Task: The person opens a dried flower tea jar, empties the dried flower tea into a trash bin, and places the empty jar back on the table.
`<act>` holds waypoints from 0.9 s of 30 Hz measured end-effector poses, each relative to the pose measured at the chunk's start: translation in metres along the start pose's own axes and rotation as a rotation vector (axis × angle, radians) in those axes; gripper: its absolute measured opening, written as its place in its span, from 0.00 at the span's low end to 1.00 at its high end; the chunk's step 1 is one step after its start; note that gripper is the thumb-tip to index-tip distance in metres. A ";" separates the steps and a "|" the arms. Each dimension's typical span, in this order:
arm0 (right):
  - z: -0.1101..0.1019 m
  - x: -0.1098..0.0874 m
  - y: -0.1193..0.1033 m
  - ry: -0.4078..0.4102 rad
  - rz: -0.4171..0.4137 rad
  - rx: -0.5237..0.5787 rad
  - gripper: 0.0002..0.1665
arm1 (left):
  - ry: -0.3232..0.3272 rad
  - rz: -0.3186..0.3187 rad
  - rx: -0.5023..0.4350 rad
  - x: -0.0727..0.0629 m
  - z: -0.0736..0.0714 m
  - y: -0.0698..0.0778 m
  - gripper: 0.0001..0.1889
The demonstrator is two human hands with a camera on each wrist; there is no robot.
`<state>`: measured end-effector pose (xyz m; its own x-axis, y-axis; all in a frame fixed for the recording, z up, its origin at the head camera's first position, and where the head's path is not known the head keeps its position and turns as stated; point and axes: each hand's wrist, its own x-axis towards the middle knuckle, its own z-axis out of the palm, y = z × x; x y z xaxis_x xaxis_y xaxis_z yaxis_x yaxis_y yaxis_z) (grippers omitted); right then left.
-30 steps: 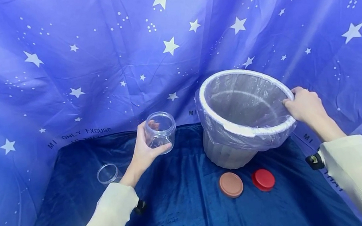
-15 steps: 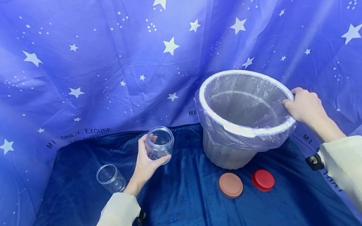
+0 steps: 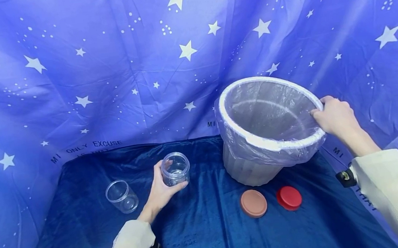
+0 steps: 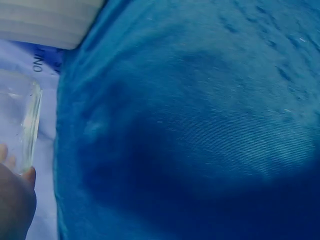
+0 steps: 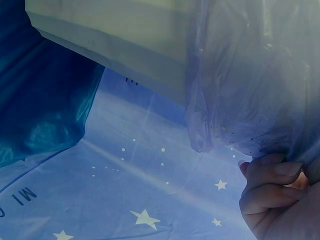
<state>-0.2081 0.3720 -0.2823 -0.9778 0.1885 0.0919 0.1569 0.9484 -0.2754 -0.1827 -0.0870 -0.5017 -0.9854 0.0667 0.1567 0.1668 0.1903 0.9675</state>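
In the head view my left hand [image 3: 162,190] holds a clear plastic jar [image 3: 176,169], its mouth uncovered and facing up. Thumb and fingers reach round opposite sides of it; whether its base touches the cloth I cannot tell. The left wrist view catches only part of that jar [image 4: 31,120] at its left edge. My right hand [image 3: 337,116] grips the right rim of a pale trash bin [image 3: 253,171] lined with a thin translucent bag [image 3: 216,118]. In the right wrist view the fingers [image 5: 272,175] are curled at the bagged rim, partly cut off by the frame.
A second clear jar [image 3: 122,196] stands left of my left hand, without a lid. In front of the bin lie an orange-brown lid [image 3: 253,203] and a red lid [image 3: 289,198]. Dark blue cloth [image 3: 196,237] covers the table, with a starry purple curtain [image 3: 103,49] behind.
My left hand has lowered the jar toward the cloth and slightly to the left, uncovering more of the second jar. The right hand and the bin stay where they were.
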 end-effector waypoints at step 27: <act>0.002 0.002 0.003 0.004 0.002 0.004 0.32 | -0.040 -0.121 0.268 -0.017 0.001 -0.023 0.54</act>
<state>-0.2100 0.3744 -0.2850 -0.9767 0.1919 0.0956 0.1587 0.9468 -0.2798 -0.1697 -0.0913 -0.5266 -0.9974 0.0652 0.0307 0.0569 0.4506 0.8909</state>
